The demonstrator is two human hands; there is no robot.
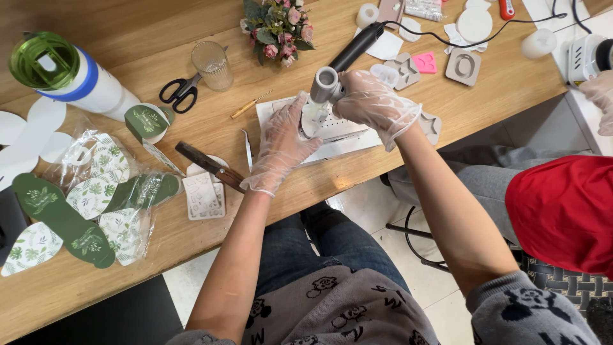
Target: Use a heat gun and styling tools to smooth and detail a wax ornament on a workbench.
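My right hand (373,105), in a clear thin glove, grips a grey and black corded power tool (338,67) pointing down at a white plaster-like piece (314,121). My left hand (281,144), also gloved, rests flat on the white board (345,134) and steadies that piece with its fingers. The tool's tip is hidden behind the hands. The tool's black cord (472,35) runs to the far right of the wooden table (76,287).
Left of me lie green leaf-print card cutouts in plastic bags (96,204), a white mould (204,197), a wooden-handled knife (211,167), black scissors (181,91), a glass cup (212,65) and a green-lidded tumbler (64,71). Flowers (279,27) and several moulds sit behind. Another person in red (565,211) sits right.
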